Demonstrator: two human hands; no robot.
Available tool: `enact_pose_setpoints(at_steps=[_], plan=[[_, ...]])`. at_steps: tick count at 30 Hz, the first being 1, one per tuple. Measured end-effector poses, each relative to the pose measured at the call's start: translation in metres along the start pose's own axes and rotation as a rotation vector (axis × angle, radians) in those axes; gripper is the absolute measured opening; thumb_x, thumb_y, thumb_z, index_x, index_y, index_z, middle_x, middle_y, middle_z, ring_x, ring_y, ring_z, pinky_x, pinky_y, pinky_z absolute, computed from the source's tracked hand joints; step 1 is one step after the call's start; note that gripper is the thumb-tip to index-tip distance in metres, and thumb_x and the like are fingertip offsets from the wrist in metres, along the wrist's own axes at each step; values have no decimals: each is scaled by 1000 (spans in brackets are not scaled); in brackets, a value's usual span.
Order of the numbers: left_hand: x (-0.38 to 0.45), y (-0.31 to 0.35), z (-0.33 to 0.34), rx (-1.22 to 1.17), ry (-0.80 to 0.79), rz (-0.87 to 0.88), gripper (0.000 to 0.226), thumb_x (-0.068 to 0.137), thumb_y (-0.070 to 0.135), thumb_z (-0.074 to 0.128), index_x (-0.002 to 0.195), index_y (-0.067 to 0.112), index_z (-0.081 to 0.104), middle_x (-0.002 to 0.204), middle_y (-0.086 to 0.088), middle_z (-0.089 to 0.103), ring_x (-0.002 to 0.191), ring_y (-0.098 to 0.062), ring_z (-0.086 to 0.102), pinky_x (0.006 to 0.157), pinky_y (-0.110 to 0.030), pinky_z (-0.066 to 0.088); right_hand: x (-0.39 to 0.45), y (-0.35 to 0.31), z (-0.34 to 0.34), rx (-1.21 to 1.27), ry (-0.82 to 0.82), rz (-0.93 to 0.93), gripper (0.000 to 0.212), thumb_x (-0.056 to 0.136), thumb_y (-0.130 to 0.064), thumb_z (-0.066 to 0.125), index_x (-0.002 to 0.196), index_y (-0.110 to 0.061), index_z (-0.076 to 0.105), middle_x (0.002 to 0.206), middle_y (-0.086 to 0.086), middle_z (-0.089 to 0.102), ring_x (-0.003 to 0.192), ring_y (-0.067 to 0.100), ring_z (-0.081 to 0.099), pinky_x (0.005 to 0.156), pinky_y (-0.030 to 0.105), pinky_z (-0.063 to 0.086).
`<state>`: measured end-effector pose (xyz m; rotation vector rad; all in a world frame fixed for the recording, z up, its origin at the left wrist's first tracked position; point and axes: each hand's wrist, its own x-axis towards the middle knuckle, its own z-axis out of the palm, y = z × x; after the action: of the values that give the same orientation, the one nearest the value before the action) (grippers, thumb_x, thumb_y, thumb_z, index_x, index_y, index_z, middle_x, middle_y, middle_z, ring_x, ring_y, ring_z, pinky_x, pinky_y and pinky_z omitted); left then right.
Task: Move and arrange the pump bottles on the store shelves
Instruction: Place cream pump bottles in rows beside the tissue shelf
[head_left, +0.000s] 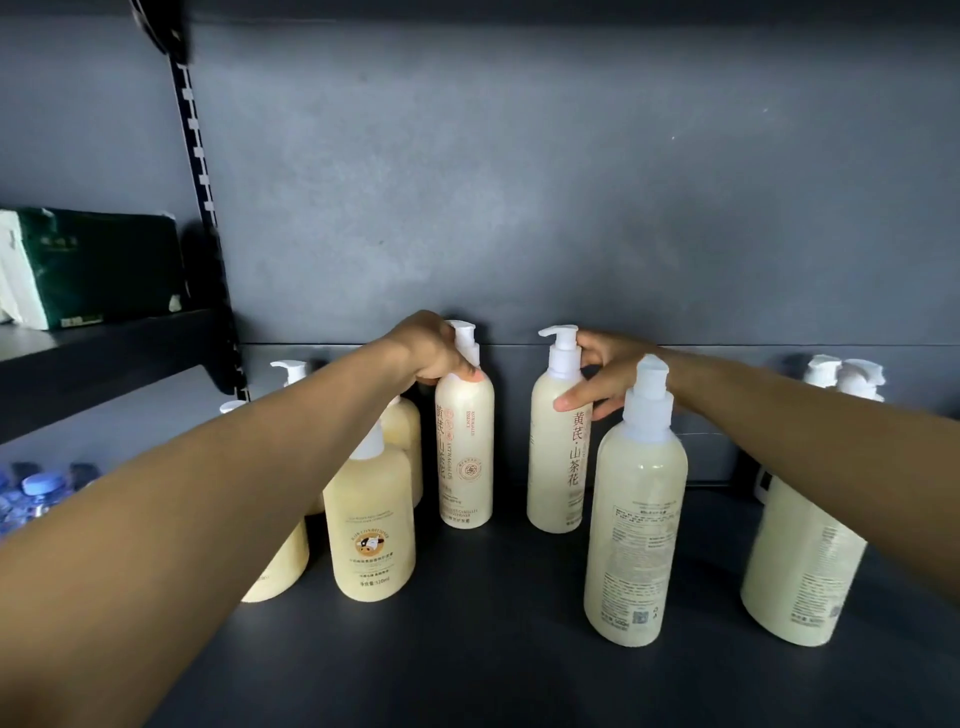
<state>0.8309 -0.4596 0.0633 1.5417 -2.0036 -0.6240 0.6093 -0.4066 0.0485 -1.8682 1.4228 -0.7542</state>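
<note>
1. While both hands sit at pump necks, head view only:
 - Left hand (441, 353) curled round neck of tall cream bottle (464, 447), fingers closed on collar just under pump head; grasping.
 - Right hand (602, 374) pinching white collar of second tall bottle (558, 447), thumb on shoulder, fingers behind neck; grasping.
 - Landmark: back-label bottle (636, 525), upright, nearest camera on dark shelf (467, 649).

2. Positions relative to back-label bottle:
 - Second tall bottle just behind and left, near, not clearly touching.
 - Tall cream bottle further left, same depth, apart from second by a gap.
 - Squat yellow bottle (371, 519) well left, cow logo forward; more yellow bottles behind and beside it, partly hidden by left forearm.
 - Large bottle (800, 561) to right, label side-on; two pump heads (841, 371) behind it.

3. Handling judgement:
 - Neck grips give little control of base; lift straight, keep upright, set down flat.
 - Rotate so printed fronts face outward, nozzles matching.
 - Watch right forearm passing over back-label bottle; knock-over likely.

4. Contents:
 - Tall bottles translucent, pale cream liquid, seemingly full to shoulder.
 - Yellow bottles opaque; fill cannot be told.
 - All pumps fitted.

5. Elsewhere, left of landmark: green packet (98, 265) on neighbouring higher shelf; blue-capped water bottles (41, 486) below.
</note>
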Motion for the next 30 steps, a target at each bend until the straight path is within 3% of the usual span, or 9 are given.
enact_pose_setpoints(at_steps=[3,5,7,12,16,20,25,28,30], plan=[[-1,0,2,-19,5,5,43,70,25,81,104,4,65,92,-7,58,78,-24,55,76,-28,47,2,0,6,-75,64,-37,72,76,-9,78,121,-51,39,124,18,54,106,27,62,69,30,58],[-2,-2,5,-65,32,7,46,69,22,82,109,6,66,98,-6,63,79,-25,57,70,-28,50,3,2,9,-71,82,-28,72,75,-13,79,122,-53,40,128,20,51,114,32,57,70,35,59],[-2,-2,8,-114,59,2,53,67,20,84,115,7,64,104,-8,66,81,-27,63,76,-34,56,3,3,10,-58,89,-44,71,76,-13,78,124,-50,41,125,18,53,108,29,61,70,33,59],[-3,2,7,-130,46,-22,58,65,20,85,117,6,63,103,-10,68,85,-31,69,85,-41,57,2,3,6,-93,109,-110,69,79,-8,75,123,-44,37,100,-4,56,86,7,57,57,9,52],[-2,8,9,-113,33,-27,55,66,21,85,115,6,64,87,-8,62,71,-28,61,85,-43,56,3,3,2,-119,112,-106,69,79,-3,73,127,-36,37,93,-9,50,80,2,53,52,5,46],[3,11,15,-136,58,-28,57,63,21,86,112,4,65,94,-11,68,85,-31,70,84,-44,57,3,5,0,-96,132,-114,67,80,0,72,129,-30,37,88,-7,49,76,2,51,48,4,43],[8,11,20,-140,101,-44,52,62,23,87,106,2,67,103,-16,70,91,-31,70,83,-42,57,9,9,8,-106,221,-146,57,77,-8,77,101,-47,41,89,-9,52,82,12,54,51,4,47],[10,11,21,-149,111,-50,50,62,22,87,104,5,67,103,-13,70,92,-30,70,83,-40,57,8,11,9,-92,239,-148,55,75,-10,79,108,-39,46,87,-10,53,78,9,54,49,5,46],[10,11,21,-148,112,-44,41,62,22,87,94,11,65,97,-11,70,89,-29,70,83,-40,57,7,13,9,-87,254,-166,58,75,-11,79,107,-46,45,86,-8,53,77,9,54,48,5,46]])
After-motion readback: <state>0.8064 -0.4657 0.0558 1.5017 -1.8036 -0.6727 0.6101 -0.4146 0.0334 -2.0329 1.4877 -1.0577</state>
